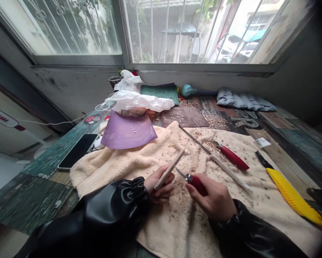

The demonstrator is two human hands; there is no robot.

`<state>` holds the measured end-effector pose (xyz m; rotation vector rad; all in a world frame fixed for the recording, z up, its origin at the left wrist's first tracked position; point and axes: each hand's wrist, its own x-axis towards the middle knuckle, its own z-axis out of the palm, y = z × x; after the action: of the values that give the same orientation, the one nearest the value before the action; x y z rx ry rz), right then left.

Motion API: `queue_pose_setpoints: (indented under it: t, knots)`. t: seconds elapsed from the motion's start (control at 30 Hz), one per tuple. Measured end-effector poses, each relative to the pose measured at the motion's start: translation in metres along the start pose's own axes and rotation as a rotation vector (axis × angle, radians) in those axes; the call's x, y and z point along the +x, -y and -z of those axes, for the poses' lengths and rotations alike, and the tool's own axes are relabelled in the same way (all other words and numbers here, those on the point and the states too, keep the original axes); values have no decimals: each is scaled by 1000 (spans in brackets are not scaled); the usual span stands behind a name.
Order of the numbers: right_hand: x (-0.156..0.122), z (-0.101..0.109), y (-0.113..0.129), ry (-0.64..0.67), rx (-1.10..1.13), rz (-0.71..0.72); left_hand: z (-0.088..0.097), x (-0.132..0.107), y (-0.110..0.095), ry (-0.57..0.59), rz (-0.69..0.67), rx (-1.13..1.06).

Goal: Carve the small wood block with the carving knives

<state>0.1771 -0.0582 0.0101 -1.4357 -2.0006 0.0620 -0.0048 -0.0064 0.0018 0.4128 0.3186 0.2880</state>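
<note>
My left hand [162, 184] has its fingers wrapped round the lower end of a pale wooden stick [169, 170], which slants up over the middle of the towel [109, 172]; my right hand [216, 197] is clamped on a red-handled knife [198, 183], its blade right by the stick, though I can't tell whether it touches. Just past my right knuckles, a long tool with a pale handle [225, 168] and a second red-handled knife [234, 157] crowd the towel's right half, and a yellow-handled tool [290, 193] runs along its right edge. A curled purple sheet [126, 132] overlaps the towel's far edge on the left, a phone [78, 151] lies near the table's left edge, and white plastic [145, 101] and a grey padded bundle [244, 100] sit toward the table's far edge
</note>
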Motion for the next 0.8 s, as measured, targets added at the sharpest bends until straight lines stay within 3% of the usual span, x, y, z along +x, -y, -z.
queue_pose_setpoints:
  t: [0.13,0.27,0.8]
  knots:
    - [-7,-5,14,142,19,69,1,3,1,-46,-65,-14]
    - [-6,-4,18,199,13,120,4,5,5,-43,-65,32]
    - [-2,-3,5,86,-21,53,4,3,5,-89,-29,62]
